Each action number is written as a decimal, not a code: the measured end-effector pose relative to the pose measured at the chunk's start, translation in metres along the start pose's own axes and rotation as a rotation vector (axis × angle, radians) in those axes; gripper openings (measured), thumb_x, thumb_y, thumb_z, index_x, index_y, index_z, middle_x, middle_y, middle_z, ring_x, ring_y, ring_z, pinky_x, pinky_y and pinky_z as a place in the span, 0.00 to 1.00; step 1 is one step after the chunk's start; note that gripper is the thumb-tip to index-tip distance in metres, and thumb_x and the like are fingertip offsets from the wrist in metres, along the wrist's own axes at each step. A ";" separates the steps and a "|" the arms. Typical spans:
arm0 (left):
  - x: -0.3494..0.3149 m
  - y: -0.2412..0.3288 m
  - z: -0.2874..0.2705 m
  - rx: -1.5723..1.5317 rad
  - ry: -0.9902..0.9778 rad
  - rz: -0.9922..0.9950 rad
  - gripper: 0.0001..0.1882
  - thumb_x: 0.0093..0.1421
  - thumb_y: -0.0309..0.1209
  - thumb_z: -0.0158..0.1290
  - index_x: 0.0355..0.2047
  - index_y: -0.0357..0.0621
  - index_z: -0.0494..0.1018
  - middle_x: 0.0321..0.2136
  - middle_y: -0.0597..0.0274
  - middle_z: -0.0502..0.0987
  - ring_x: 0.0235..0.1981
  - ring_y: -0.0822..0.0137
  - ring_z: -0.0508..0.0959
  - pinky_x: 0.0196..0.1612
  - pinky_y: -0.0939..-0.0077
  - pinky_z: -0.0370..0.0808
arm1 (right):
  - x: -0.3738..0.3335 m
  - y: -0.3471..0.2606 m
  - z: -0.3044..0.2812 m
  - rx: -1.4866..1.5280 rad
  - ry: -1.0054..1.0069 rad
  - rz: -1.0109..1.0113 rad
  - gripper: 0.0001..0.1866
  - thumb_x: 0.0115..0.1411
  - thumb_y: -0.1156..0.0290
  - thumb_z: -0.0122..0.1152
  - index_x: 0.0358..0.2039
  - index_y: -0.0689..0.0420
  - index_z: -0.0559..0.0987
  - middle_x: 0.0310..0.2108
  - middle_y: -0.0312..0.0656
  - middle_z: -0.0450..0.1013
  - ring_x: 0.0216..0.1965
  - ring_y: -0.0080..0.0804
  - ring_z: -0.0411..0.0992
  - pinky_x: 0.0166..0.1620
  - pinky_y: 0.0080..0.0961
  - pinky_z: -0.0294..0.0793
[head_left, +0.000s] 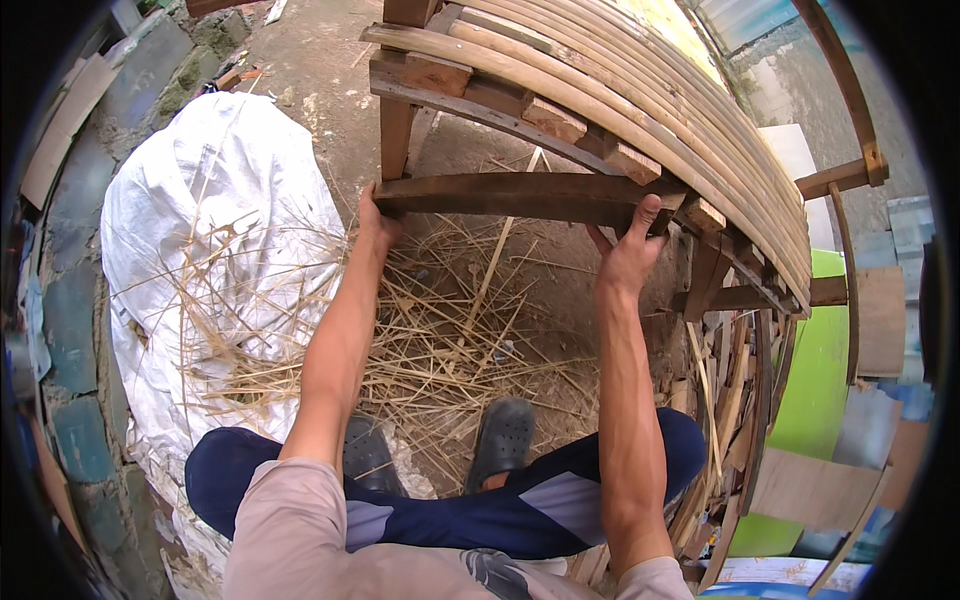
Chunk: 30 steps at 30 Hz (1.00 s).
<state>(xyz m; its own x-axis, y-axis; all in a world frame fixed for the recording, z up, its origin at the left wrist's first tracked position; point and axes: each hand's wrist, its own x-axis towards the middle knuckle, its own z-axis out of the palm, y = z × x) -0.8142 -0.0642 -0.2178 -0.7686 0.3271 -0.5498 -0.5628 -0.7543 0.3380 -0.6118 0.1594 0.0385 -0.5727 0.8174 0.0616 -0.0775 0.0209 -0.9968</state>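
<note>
A dark brown wooden plank (510, 195) is held crosswise in front of me, below the edge of a slatted wooden bench (600, 70). My left hand (377, 218) is closed around its left end, beside a bench leg (396, 135). At the right end my right hand (630, 245) grips the plank, thumb up against its face and some fingers behind it. That end lies close to the bench's frame; whether they touch, I cannot tell. The bench top is made of long narrow slats on short wooden blocks.
Thin split strips (450, 330) litter the ground around my grey clogs (500, 440). A large white sack sheet (215, 180) lies at the left, along a block wall (80, 330). Stacked wood scraps (735, 400) and a green panel (790, 470) stand at the right.
</note>
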 end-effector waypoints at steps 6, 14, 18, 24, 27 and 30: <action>-0.010 0.006 0.003 -0.052 0.136 -0.015 0.33 0.66 0.55 0.28 0.56 0.41 0.64 0.53 0.49 0.69 0.54 0.52 0.70 0.56 0.50 0.67 | -0.002 -0.010 0.004 0.082 0.037 0.055 0.38 0.59 0.40 0.54 0.54 0.61 0.60 0.54 0.50 0.64 0.55 0.45 0.67 0.47 0.49 0.78; -0.016 0.017 -0.001 0.081 0.051 -0.073 0.31 0.67 0.51 0.31 0.59 0.39 0.59 0.56 0.47 0.65 0.57 0.50 0.67 0.59 0.47 0.65 | -0.002 -0.010 0.002 0.057 -0.018 0.052 0.38 0.60 0.42 0.54 0.56 0.58 0.55 0.58 0.52 0.59 0.57 0.47 0.64 0.51 0.50 0.76; -0.014 0.016 0.008 0.137 0.070 -0.092 0.28 0.67 0.48 0.35 0.59 0.39 0.58 0.57 0.47 0.65 0.57 0.50 0.68 0.59 0.48 0.66 | 0.003 -0.004 -0.005 0.064 -0.074 0.057 0.41 0.59 0.42 0.55 0.58 0.56 0.48 0.60 0.52 0.54 0.59 0.47 0.61 0.53 0.51 0.74; -0.017 0.009 0.013 0.190 0.138 -0.073 0.27 0.67 0.48 0.37 0.57 0.41 0.62 0.56 0.49 0.67 0.56 0.52 0.69 0.58 0.49 0.67 | -0.004 0.002 -0.015 0.094 -0.074 0.086 0.39 0.59 0.45 0.57 0.57 0.56 0.51 0.58 0.51 0.56 0.58 0.49 0.62 0.53 0.53 0.72; -0.014 0.007 0.012 0.165 0.184 -0.052 0.27 0.67 0.49 0.37 0.56 0.41 0.63 0.55 0.50 0.67 0.55 0.52 0.69 0.57 0.49 0.67 | -0.007 0.001 -0.021 0.140 -0.103 0.095 0.36 0.60 0.47 0.57 0.58 0.54 0.53 0.56 0.49 0.57 0.57 0.46 0.64 0.53 0.53 0.72; -0.003 0.012 0.002 0.094 0.170 -0.076 0.27 0.66 0.48 0.37 0.55 0.41 0.63 0.55 0.50 0.68 0.55 0.51 0.70 0.57 0.48 0.67 | -0.011 0.003 -0.022 0.166 -0.098 0.115 0.36 0.59 0.49 0.57 0.58 0.55 0.53 0.56 0.49 0.57 0.57 0.45 0.63 0.53 0.51 0.72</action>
<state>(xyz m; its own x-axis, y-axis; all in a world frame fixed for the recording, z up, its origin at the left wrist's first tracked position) -0.8187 -0.0733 -0.2108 -0.6651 0.2740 -0.6946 -0.6490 -0.6722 0.3563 -0.5881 0.1630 0.0336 -0.6616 0.7488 -0.0394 -0.1357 -0.1712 -0.9758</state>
